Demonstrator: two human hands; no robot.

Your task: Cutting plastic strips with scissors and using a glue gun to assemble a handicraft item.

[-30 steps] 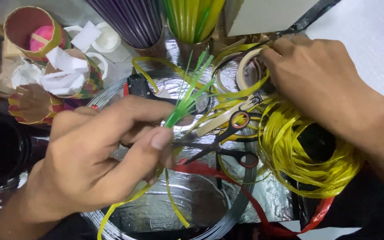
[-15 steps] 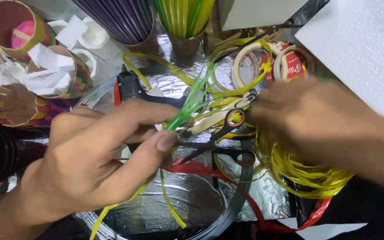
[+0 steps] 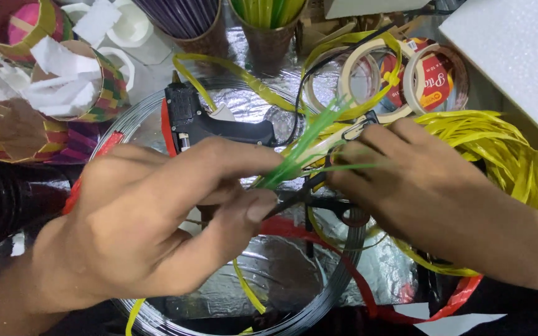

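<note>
The left hand [image 3: 151,224] was closed in a pinch, thumb against forefinger, around the lower end of a small bundle of thin green strips [image 3: 303,149], which fanned up and out toward two o'clock from the fingertips. The right hand [image 3: 418,186] came in from three o'clock with its fingers curled down at the spread ends of the same strips; it touched them, though whether it truly gripped one or only pressed against them could not be told. The bundle sat at the middle of the view, held just above the foil-covered worktop [image 3: 269,274] and over a black-handled pair of scissors [image 3: 325,202] lying under the right fingers. As a judgement, the work looked early: the strips were gathered at one end but loose and unbound at the other, with no tape, glue or tie visible on them. A black glue gun [image 3: 213,127] lay untouched at eleven o'clock from the bundle, and rolls of tape [image 3: 406,78] lay at one o'clock, none of them in hand. A tangled heap of yellow ribbon [image 3: 505,155] lay at three o'clock beside the right wrist, a coil of grey wire [image 3: 337,286] ringed the worktop's centre, and a red strip [image 3: 344,267] curved through it toward five o'clock. Patterned paper cups [image 3: 88,87] holding white scraps stood at ten o'clock, well apart from both hands.
</note>
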